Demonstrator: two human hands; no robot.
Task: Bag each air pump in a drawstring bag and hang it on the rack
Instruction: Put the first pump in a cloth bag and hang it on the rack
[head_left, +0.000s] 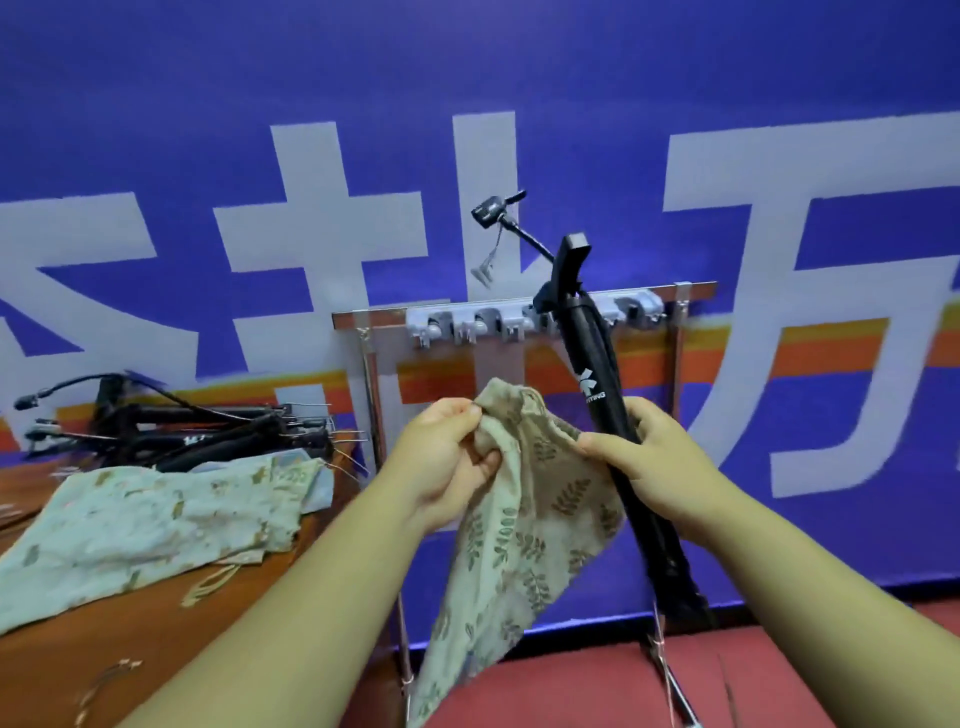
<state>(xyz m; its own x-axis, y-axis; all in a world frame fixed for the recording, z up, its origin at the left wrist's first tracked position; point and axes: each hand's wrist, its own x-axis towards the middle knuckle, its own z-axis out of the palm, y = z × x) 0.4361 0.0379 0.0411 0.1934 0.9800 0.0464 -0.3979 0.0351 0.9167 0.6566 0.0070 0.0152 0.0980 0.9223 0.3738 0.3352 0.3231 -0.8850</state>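
A beige drawstring bag (524, 540) with a green leaf print hangs in front of me. My left hand (447, 457) pinches the left side of its mouth. My right hand (644, 462) grips a black air pump (597, 384) by its barrel and also pinches the right side of the bag's mouth with the thumb. The pump stands tilted outside the bag, handle up, its hose and nozzle head (493, 210) sticking out to the upper left. Behind it stands the rack (519, 317), a metal frame with a grey bar of clips and hooks, nothing hanging on it.
On the brown table (156, 623) at the left lie more black air pumps (208, 431) in a pile and more pale printed bags (150, 519). A blue banner wall (779, 156) stands close behind the rack. Red floor (727, 675) shows below.
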